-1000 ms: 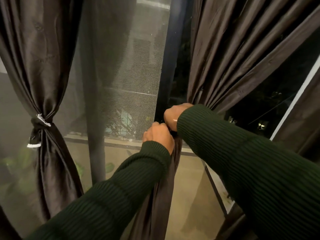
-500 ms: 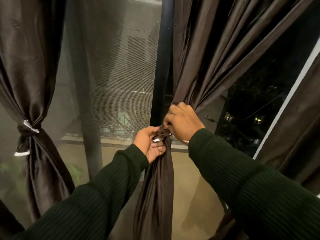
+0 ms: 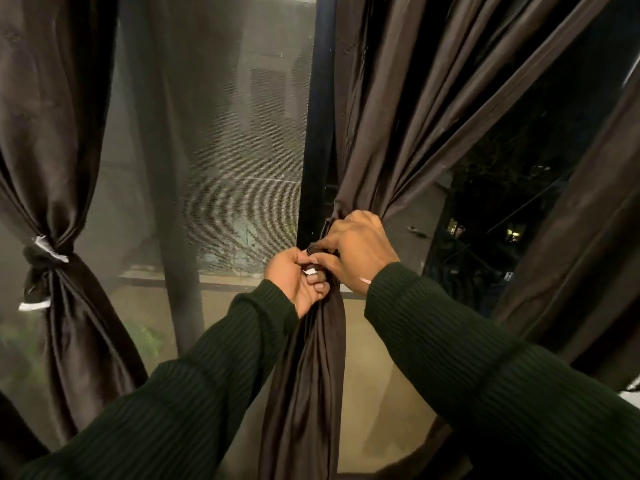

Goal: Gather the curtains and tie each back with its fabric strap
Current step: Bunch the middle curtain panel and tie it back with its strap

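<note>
Both hands pinch the fabric strap [image 3: 312, 259] at the gathered waist of the right curtain [image 3: 398, 109], centre frame: left hand [image 3: 298, 278] clamped on its white-tipped end, right hand [image 3: 360, 249] closed at 2 o'clock of it. If either grip eases (slippery satin), the bundle could fan open. The left curtain [image 3: 55, 168], at 9 o'clock, is already tied.

On my feed, what carries everything is the window [image 3: 502, 209], with a dark upright frame post [image 3: 317, 133] and a mesh screen [image 3: 242, 150] to its left. The left curtain [image 3: 52, 133] hangs before the screen, cinched by its strap [image 3: 41, 259]. The right curtain [image 3: 415, 116] hangs bunched just beside the post; where both hang from lies above my view.
</note>
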